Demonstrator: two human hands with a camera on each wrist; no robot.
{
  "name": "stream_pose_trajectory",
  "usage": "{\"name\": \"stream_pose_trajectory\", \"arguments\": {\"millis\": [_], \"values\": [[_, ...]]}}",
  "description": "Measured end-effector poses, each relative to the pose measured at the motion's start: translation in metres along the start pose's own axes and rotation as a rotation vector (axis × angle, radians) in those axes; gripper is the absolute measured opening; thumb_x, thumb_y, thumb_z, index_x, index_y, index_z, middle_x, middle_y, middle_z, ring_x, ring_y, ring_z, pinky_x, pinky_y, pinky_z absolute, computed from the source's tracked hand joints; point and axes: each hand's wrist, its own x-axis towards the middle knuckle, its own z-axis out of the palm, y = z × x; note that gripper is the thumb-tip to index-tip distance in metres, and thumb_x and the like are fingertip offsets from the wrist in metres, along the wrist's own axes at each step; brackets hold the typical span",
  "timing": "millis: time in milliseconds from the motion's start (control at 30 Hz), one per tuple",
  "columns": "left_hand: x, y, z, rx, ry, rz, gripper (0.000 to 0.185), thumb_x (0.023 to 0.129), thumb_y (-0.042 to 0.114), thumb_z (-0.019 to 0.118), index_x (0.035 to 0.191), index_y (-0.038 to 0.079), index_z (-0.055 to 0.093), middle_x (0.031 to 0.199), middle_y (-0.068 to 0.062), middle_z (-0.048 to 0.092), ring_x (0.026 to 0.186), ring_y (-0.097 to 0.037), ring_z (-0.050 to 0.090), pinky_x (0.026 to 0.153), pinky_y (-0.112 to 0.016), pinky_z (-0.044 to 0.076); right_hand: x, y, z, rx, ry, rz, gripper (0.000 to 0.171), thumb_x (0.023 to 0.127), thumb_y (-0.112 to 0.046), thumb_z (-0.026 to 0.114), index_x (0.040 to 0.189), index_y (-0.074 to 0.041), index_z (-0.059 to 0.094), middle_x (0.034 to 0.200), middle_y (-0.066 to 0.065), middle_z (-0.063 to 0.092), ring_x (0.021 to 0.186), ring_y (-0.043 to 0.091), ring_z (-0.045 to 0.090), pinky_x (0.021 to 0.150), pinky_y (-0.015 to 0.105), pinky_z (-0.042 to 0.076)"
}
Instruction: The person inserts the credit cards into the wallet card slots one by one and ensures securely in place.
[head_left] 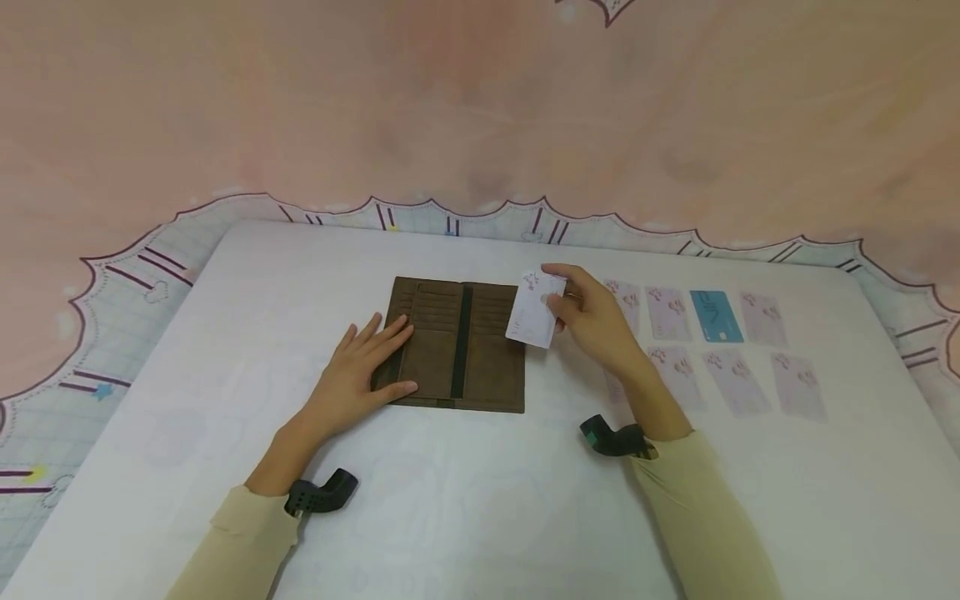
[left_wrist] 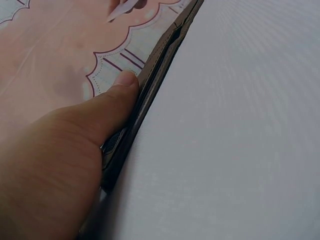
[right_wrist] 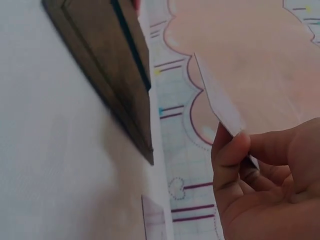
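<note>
Left hand lies flat, fingers straight, on the open brown wallet; right hand pinches a pale card just above the wallet's right edge.

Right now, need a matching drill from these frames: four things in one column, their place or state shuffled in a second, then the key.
Things
1. open brown leather card wallet
2. pale lilac printed card
3. single blue plastic card
4. left hand

Places or states
A. lies flat in the far row of cards on the white table, lilac cards either side
B. pinched in the fingers of the right hand, raised above the table
C. rests flat, fingers straight, on the wallet's left half
D. spread open on the table between the two hands

Pairs: 1-D, 2-B, 3-A, 4-C
</note>
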Motion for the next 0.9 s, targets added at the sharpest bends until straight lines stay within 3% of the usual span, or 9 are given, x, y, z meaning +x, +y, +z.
{"name": "stream_pose_trajectory", "arguments": {"millis": [100, 233, 467, 567, 767, 900], "values": [[0.002, 0.001, 0.001, 0.003, 0.004, 0.006, 0.079, 0.084, 0.042, 0.071, 0.148, 0.01, 0.038, 0.155, -0.006, 0.028, 0.144, -0.033, 0.012, 0.115, -0.051, 0.001, 0.006, -0.006, 0.004, 0.017, 0.005, -0.007, 0.04, 0.097, -0.008, 0.055, 0.136, -0.016, 0.052, 0.098, 0.012, 0.059, 0.067, 0.025, 0.056, 0.046, 0.024, 0.032], [0.004, 0.002, 0.001, 0.006, -0.003, 0.002, 0.079, 0.084, 0.043, 0.07, 0.148, 0.01, 0.037, 0.155, -0.005, 0.028, 0.144, -0.033, 0.012, 0.115, -0.051, 0.001, 0.014, -0.012, 0.011, 0.051, 0.006, -0.009, 0.039, 0.097, -0.007, 0.054, 0.135, -0.015, 0.054, 0.104, 0.011, 0.06, 0.067, 0.023, 0.057, 0.049, 0.023, 0.034], [0.001, 0.002, 0.0, 0.001, 0.005, 0.003, 0.078, 0.084, 0.042, 0.071, 0.147, 0.009, 0.039, 0.154, -0.007, 0.03, 0.143, -0.035, 0.014, 0.115, -0.052, 0.002, 0.029, -0.017, 0.028, 0.163, 0.034, 0.005, 0.039, 0.098, -0.003, 0.049, 0.136, -0.011, 0.054, 0.114, 0.012, 0.057, 0.07, 0.023, 0.057, 0.068, 0.04, 0.052], [-0.001, 0.002, -0.001, 0.001, 0.008, -0.001, 0.078, 0.084, 0.041, 0.071, 0.147, 0.008, 0.039, 0.154, -0.008, 0.03, 0.143, -0.035, 0.014, 0.115, -0.052, 0.003, 0.034, -0.019, 0.035, 0.215, 0.068, 0.01, 0.038, 0.098, -0.003, 0.051, 0.135, -0.011, 0.055, 0.11, 0.011, 0.057, 0.07, 0.021, 0.057, 0.071, 0.043, 0.052], [-0.001, 0.003, -0.001, -0.012, 0.006, -0.001, 0.077, 0.084, 0.041, 0.071, 0.147, 0.008, 0.039, 0.154, -0.008, 0.03, 0.143, -0.035, 0.014, 0.115, -0.053, 0.003, 0.04, -0.02, 0.043, 0.326, 0.136, 0.008, 0.037, 0.095, 0.002, 0.053, 0.131, -0.006, 0.057, 0.103, 0.013, 0.059, 0.069, 0.018, 0.058, 0.067, 0.037, 0.054], [-0.001, 0.003, -0.001, -0.005, 0.015, 0.004, 0.077, 0.084, 0.04, 0.071, 0.146, 0.008, 0.039, 0.154, -0.008, 0.031, 0.143, -0.035, 0.015, 0.114, -0.053, 0.003, 0.044, -0.023, 0.049, 0.33, 0.16, 0.008, 0.037, 0.094, 0.0, 0.057, 0.13, -0.008, 0.058, 0.091, 0.012, 0.059, 0.07, 0.028, 0.058, 0.066, 0.035, 0.053]]}}
